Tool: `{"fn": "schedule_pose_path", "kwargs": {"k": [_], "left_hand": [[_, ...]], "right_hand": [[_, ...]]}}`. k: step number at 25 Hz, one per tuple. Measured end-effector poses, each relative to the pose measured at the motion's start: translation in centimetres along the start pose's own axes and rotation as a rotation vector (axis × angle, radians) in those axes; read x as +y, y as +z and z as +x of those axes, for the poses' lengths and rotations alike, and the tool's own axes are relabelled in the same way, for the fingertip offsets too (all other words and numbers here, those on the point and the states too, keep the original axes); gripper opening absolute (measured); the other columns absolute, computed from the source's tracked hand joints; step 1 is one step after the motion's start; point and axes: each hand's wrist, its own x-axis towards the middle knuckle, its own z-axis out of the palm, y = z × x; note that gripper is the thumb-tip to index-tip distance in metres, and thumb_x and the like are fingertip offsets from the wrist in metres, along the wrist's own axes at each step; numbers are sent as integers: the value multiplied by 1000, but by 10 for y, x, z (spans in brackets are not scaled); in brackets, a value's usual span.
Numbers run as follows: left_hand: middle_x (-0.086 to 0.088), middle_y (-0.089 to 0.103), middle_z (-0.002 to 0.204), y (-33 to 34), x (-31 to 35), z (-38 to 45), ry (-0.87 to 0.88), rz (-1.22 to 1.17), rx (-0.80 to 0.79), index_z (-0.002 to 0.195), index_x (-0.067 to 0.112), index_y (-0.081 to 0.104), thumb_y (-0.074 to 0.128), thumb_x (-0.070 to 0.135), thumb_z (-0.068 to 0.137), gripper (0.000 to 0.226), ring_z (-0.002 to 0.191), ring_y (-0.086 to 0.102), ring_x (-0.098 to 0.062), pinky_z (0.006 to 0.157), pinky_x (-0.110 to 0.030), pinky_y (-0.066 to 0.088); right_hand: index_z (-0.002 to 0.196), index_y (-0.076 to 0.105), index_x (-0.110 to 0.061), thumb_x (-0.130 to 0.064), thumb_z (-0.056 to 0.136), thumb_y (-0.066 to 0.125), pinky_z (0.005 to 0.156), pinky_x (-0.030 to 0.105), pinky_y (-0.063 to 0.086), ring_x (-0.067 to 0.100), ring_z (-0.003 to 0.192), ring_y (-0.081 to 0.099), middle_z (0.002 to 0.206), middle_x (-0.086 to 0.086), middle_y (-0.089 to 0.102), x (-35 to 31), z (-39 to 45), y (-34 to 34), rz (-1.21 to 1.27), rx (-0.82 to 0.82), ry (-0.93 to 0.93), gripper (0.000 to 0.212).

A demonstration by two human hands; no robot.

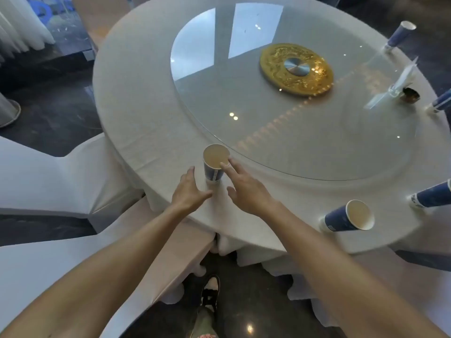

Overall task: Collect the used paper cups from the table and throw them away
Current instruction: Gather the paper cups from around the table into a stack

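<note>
A blue paper cup (213,170) with a white inside stands upright near the front edge of the round white-clothed table (136,113). My right hand (244,189) is open, its fingertips touching the cup's rim and right side. My left hand (189,191) is open just left of the cup, resting on the cloth, apart from it. Several more blue cups stand around the table: one at the front right (346,219), one at the right edge (432,197), one further back on the right (443,101), one at the far right (400,34).
A glass turntable (280,132) with a gold centre disc (296,68) covers the table's middle. A small dark dish with folded paper (410,93) sits at the right. White-covered chairs (46,176) stand at the left and front. My shoe (210,292) is on the dark floor.
</note>
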Motion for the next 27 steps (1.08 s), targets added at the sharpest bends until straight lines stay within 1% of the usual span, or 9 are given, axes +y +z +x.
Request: {"fn": "schedule_pose_path", "kwargs": {"k": [2, 4, 7, 11, 15, 19, 22, 24, 27], "left_hand": [[-6, 32, 170, -5, -3, 10, 60, -64, -30, 166, 19, 20, 83, 33, 82, 106, 155, 35, -24, 118, -37, 35], [-2, 32, 170, -6, -6, 17, 87, -121, -76, 166, 22, 22, 83, 27, 82, 104, 155, 35, -22, 119, -34, 34], [0, 38, 167, -1, -10, 22, 120, -157, -104, 164, 24, 28, 81, 21, 84, 97, 150, 42, -24, 118, -36, 40], [4, 55, 149, 7, -10, 14, 171, -180, -118, 155, 24, 42, 85, 22, 81, 86, 128, 53, -17, 97, -28, 42], [10, 66, 121, 25, 11, 5, 187, -275, -177, 138, 26, 51, 94, 29, 71, 79, 109, 65, -11, 80, -22, 49], [9, 67, 114, 59, 45, -7, 236, -266, -237, 124, 29, 51, 94, 31, 69, 70, 103, 68, -10, 77, -25, 55], [7, 65, 116, 86, 69, -20, 273, -230, -270, 124, 32, 49, 94, 30, 69, 71, 104, 66, -11, 76, -25, 55], [8, 64, 118, 106, 84, -28, 291, -206, -285, 124, 34, 49, 95, 34, 66, 74, 104, 66, -11, 80, -30, 58], [9, 65, 116, 133, 106, -43, 297, -202, -288, 124, 34, 51, 96, 39, 66, 74, 102, 67, -8, 78, -27, 57]], "right_hand": [[159, 24, -25, -9, 97, 52, 92, 46, 52, 36, 134, 49, 172, -2, 8, -10, 18, 5, -24, -41, 9, 70], [155, 32, -21, -9, 96, 50, 92, 48, 51, 37, 130, 48, 166, 4, 26, -15, 33, 14, -44, -91, 34, 62], [128, 51, -10, -5, 93, 53, 83, 46, 51, 37, 113, 50, 127, 11, 52, -9, 42, 30, -83, -85, 67, 35], [92, 55, -4, -6, 90, 56, 75, 48, 51, 36, 95, 53, 104, 14, 57, 2, 30, 33, 47, 32, 95, 2], [88, 62, -8, -7, 92, 51, 77, 49, 52, 27, 85, 58, 95, 7, 62, 21, -1, 16, 304, 35, 143, 11], [105, 69, -19, -17, 97, 53, 83, 44, 55, 20, 92, 64, 105, 0, 67, 62, -48, -7, 360, 81, 178, 18], [125, 66, -17, -24, 97, 60, 95, 45, 52, 23, 111, 62, 124, 4, 65, 111, -86, -22, 209, 370, 264, 30], [141, 56, -19, -33, 94, 64, 110, 52, 40, 34, 133, 48, 145, 9, 54, 151, -112, -33, 9, 450, 420, 50], [159, 21, -34, -52, 84, 69, 119, 65, 10, 42, 155, 1, 169, 12, 6, 207, -138, -42, -171, 221, 689, 91]]}}
